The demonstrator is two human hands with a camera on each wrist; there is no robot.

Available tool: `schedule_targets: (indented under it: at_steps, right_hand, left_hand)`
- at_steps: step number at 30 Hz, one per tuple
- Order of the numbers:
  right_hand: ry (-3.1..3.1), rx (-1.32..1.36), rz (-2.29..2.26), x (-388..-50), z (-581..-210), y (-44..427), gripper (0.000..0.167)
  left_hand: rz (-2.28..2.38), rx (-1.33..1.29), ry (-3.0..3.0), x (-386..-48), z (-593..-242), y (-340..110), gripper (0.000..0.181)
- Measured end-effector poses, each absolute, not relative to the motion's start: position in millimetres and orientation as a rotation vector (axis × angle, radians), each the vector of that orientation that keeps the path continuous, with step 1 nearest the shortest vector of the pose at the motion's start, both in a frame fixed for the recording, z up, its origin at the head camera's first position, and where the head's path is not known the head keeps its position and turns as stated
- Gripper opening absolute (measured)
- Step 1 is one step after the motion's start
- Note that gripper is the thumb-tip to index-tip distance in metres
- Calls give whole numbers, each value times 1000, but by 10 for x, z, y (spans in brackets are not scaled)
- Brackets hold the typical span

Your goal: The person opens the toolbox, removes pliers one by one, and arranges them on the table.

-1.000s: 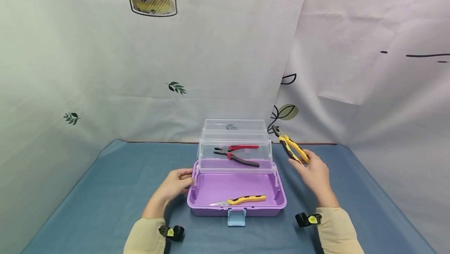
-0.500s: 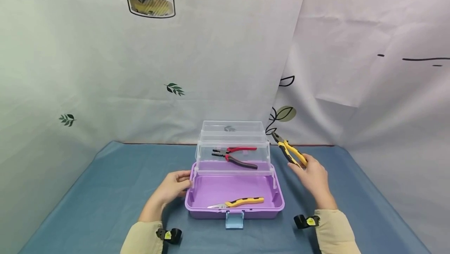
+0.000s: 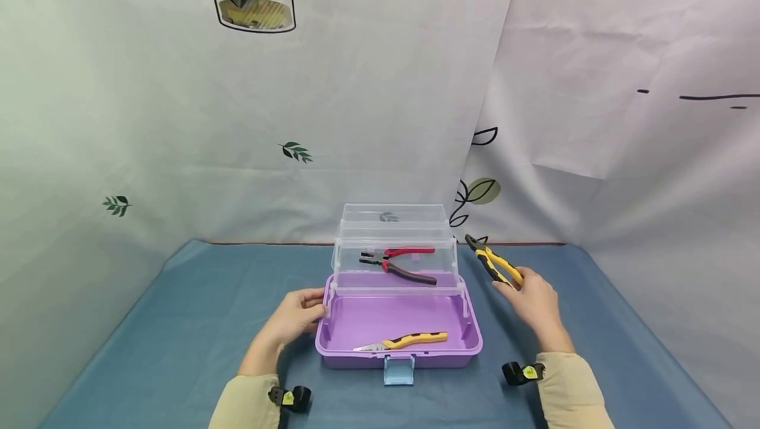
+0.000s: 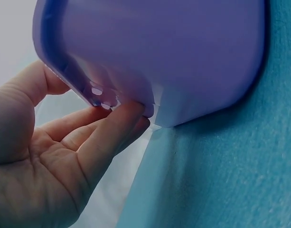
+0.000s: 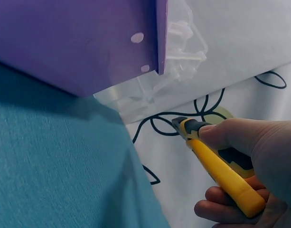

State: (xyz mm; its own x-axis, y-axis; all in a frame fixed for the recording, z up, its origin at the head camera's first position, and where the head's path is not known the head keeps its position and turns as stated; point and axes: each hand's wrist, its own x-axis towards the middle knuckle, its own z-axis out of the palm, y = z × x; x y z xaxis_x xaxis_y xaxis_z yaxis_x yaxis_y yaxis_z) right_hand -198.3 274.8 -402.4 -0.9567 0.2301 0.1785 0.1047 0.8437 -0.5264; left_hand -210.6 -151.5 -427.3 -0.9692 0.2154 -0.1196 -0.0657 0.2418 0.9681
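Note:
A purple toolbox (image 3: 394,313) stands with its clear trays folded up behind it. My left hand (image 3: 297,315) grips the box's left side, with the thumb at the rim and fingertips against the outer wall in the left wrist view. To the right of the box, my right hand (image 3: 533,303) holds yellow-and-black pliers (image 3: 493,262) by the handles, dark jaws pointing up and away. Inside the box lie yellow-handled long-nose pliers (image 3: 410,341) along the front wall. Red-and-black combination pliers (image 3: 404,265) rest in a clear tray (image 3: 350,264).
A blue latch (image 3: 399,371) hangs down at the box's front. Blue cloth (image 3: 196,336) covers the table, and a pale printed curtain (image 3: 380,99) hangs behind its back edge. Each sleeve carries a strapped camera, such as the black one (image 3: 522,372) on the right.
My right hand has come down a little with the yellow-and-black pliers, still beside the box. The left hand keeps its place on the toolbox. The head view has shifted slightly.

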Motion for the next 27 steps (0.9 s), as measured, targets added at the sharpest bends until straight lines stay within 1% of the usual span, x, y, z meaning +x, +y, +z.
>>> schedule_targets:
  at_steps: [9, 19, 27]
  right_hand:
    - [-2881, -281, 745, -1966, -4044, 2783, 67]
    - [-2924, -295, 725, -1976, -4045, 2802, 68]
    - [-2981, -331, 724, -1998, -4108, 2809, 64]
  left_hand:
    - [1814, 76, 2307, -2083, -4282, -1476, 51]
    - [1797, 90, 2324, -2114, -4258, -1470, 51]
    - [1796, 69, 2323, -2091, -4261, -1476, 50]
